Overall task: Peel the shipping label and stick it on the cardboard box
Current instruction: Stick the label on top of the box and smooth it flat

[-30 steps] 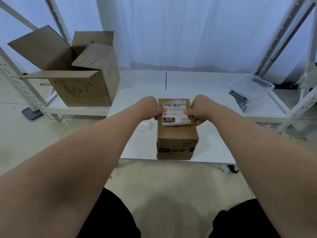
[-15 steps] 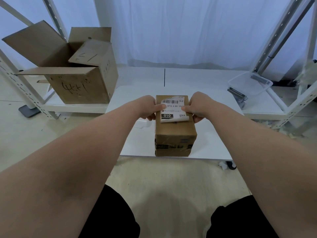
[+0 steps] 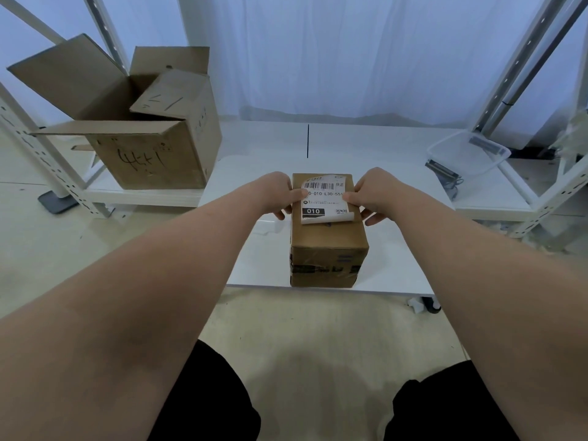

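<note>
Your left hand (image 3: 276, 195) pinches the left edge of the shipping label (image 3: 324, 198), which lies on top of the cardboard box (image 3: 328, 246) at the table's (image 3: 391, 268) near edge. Your right hand (image 3: 375, 195) pinches its right edge. The label's near edge curls up unstuck, with bare table on either side.

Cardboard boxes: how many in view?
2. A sealed cardboard box stands on the white table between both hands, with the shipping label on top. An open cardboard box sits on the low shelf at far left. Others may lie out of view.
</note>
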Available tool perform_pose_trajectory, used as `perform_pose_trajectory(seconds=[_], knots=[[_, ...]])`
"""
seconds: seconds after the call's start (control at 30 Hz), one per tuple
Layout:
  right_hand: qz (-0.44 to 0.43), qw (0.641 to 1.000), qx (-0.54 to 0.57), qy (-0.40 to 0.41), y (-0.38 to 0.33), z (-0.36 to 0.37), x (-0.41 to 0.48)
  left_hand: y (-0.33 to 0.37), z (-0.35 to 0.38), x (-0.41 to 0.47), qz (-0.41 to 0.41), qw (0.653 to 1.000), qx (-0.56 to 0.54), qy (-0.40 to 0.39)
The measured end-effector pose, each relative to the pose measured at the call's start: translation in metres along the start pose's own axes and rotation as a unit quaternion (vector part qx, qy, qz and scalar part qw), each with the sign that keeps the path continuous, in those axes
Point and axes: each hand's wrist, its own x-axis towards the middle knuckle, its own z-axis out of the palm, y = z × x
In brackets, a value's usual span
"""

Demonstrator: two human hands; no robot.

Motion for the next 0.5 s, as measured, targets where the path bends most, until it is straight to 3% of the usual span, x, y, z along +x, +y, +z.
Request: perform_pose_trajectory(seconds=[0.17,0.37,0.5], knots=[[-0.011,0.999,-0.041,-0.026,-0.009,0.008,-0.005,0.009,0.010,0.002,-0.002,1.000,0.029,-0.012],[0.023,0.999,0.040,-0.019,0.000,0.001,0.002,0.001,-0.003,-0.004,0.003,0.999,-0.043,-0.001],[0.004,1.000,0.007,-0.024,-0.005,0.005,-0.001,0.003,0.005,-0.004,-0.002,1.000,-0.001,0.011]])
